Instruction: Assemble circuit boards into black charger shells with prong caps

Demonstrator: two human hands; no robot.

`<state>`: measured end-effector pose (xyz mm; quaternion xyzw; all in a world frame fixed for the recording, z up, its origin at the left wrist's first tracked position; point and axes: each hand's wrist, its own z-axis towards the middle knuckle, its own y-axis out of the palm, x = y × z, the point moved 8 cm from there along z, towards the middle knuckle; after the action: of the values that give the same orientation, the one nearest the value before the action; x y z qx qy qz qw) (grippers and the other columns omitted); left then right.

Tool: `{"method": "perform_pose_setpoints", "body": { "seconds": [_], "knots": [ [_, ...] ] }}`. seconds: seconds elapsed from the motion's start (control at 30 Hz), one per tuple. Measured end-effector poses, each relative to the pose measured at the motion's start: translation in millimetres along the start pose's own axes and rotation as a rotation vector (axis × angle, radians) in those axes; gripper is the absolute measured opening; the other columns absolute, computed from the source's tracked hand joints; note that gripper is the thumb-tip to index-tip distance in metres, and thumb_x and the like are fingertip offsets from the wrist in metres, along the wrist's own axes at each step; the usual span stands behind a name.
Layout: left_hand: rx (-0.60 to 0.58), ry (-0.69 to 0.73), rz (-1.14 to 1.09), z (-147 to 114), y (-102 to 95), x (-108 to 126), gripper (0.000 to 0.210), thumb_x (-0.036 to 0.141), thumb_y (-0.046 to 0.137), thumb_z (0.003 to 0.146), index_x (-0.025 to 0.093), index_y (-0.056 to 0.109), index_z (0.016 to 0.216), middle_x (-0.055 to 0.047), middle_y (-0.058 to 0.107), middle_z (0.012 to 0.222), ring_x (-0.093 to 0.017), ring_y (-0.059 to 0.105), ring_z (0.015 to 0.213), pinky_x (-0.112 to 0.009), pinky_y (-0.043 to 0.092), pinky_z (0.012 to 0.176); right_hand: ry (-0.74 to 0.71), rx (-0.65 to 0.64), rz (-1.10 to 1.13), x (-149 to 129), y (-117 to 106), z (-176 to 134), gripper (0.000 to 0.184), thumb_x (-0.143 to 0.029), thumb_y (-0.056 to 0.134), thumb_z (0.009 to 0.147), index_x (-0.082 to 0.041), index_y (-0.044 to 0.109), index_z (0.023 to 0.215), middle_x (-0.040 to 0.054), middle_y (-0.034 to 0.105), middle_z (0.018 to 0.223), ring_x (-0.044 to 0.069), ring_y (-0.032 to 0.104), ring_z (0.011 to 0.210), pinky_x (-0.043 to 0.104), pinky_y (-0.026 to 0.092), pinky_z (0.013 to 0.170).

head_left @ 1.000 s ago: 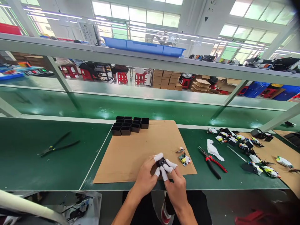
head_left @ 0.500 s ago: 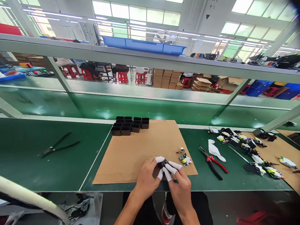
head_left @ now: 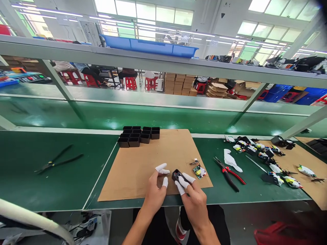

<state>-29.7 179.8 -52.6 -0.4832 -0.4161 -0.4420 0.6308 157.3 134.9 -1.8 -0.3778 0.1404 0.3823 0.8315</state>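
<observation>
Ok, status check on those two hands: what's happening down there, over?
Left hand open, holding nothing visible. Right hand gripping a small black housing. Circuit board lying on the cardboard sheet nearby, apparently not in the way.

Wears thin white finger covers [head_left: 161, 167], plain and close-fitting, shaped like short tubes with rounded, closed ends. On the left hand [head_left: 156, 191], shows three of them, over the thumb and two fingers [head_left: 164, 172]. On the right hand [head_left: 196, 201], also shows three, over the thumb and two fingers, with the rest too hidden to tell. Has the knuckles and backs of both hands uncovered, and both forearms [head_left: 139, 225] bare down to the lower edge of the view. Dressed in black trousers [head_left: 150, 225], plain and dark over both thighs. Shod in red and white, with one shoe [head_left: 180, 232] partly visible between the trouser legs, too small for finer markings.
</observation>
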Motion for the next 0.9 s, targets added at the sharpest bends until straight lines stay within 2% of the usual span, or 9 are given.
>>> {"method": "perform_pose_setpoints", "body": {
  "seconds": [0.1,0.17,0.3,0.37,0.5,0.63,0.8,0.9],
  "knots": [
    [0.071,-0.024,-0.028,0.4,-6.2,-5.6,0.043,0.025,0.057,0.099,0.024,0.06,0.142,-0.008,0.08,0.12,-0.026,0.076,0.115,-0.052,0.055,0.114,0.015,0.037,0.009,-1.2,-5.0,-7.2,0.032,-0.015,0.065,0.108,-0.026,0.078,0.135,0.0143,0.078,0.131,0.029,0.08,0.121,0.042,0.07,0.103],
    [0.101,-0.035,-0.042,0.7,-8.4,-8.0,0.041,0.027,0.057,0.1,0.024,0.061,0.141,-0.008,0.08,0.117,-0.026,0.075,0.115,-0.052,0.054,0.114,0.018,0.028,-0.009,1.1,-0.3,-15.7,0.033,-0.014,0.062,0.109,-0.026,0.077,0.136,0.0144,0.078,0.13,0.029,0.081,0.12,0.043,0.071,0.101],
    [0.111,-0.042,-0.061,1.1,-8.3,-9.1,0.036,0.032,0.061,0.099,0.023,0.066,0.134,-0.009,0.081,0.113,-0.027,0.075,0.112,-0.052,0.056,0.11,-0.024,-0.012,-0.031,5.0,13.7,-25.3,0.035,-0.012,0.056,0.11,-0.023,0.077,0.136,0.0146,0.08,0.127,0.028,0.08,0.12,0.043,0.069,0.104],
    [0.112,-0.038,-0.066,1.0,-8.3,-9.0,0.036,0.032,0.061,0.098,0.024,0.067,0.132,-0.009,0.081,0.113,-0.028,0.075,0.112,-0.053,0.055,0.111,-0.035,-0.009,-0.027,4.2,13.9,-22.4,0.034,-0.011,0.057,0.109,-0.021,0.078,0.133,0.0141,0.081,0.123,0.027,0.081,0.118,0.041,0.07,0.102],
    [0.121,-0.034,-0.064,0.9,-9.8,-9.9,0.034,0.031,0.062,0.097,0.024,0.069,0.129,-0.009,0.08,0.113,-0.029,0.074,0.112,-0.055,0.053,0.112,-0.029,0.025,-0.016,-7.7,-0.8,-8.1,0.031,-0.012,0.061,0.108,-0.021,0.079,0.131,0.0138,0.08,0.123,0.026,0.081,0.115,0.038,0.07,0.099],
    [0.119,-0.038,-0.057,0.9,-9.2,-11.0,0.033,0.032,0.062,0.098,0.024,0.069,0.129,-0.009,0.08,0.114,-0.028,0.075,0.111,-0.053,0.053,0.111,0.025,0.139,0.085,-14.1,-17.6,-3.5,0.036,-0.01,0.071,0.103,-0.024,0.079,0.136,0.0133,0.079,0.13,0.026,0.081,0.117,0.038,0.068,0.103],
    [0.116,-0.061,-0.049,1.0,-7.5,-12.8,0.033,0.035,0.063,0.099,0.024,0.068,0.13,-0.009,0.081,0.114,-0.028,0.075,0.112,-0.053,0.054,0.112,0.194,0.059,0.25,11.9,8.2,-22.3,0.032,-0.018,0.072,0.103,-0.03,0.083,0.131,0.0113,0.081,0.127,0.027,0.08,0.118,0.04,0.067,0.105],
    [0.119,-0.061,-0.044,1.1,-7.9,-11.5,0.032,0.037,0.064,0.1,0.024,0.07,0.129,-0.008,0.081,0.113,-0.027,0.075,0.112,-0.051,0.055,0.11,0.291,0.054,0.314,25.2,18.5,-29.2,0.027,-0.022,0.076,0.101,-0.03,0.086,0.124,0.0111,0.082,0.123,0.027,0.08,0.118,0.041,0.066,0.108]
  ]
}}
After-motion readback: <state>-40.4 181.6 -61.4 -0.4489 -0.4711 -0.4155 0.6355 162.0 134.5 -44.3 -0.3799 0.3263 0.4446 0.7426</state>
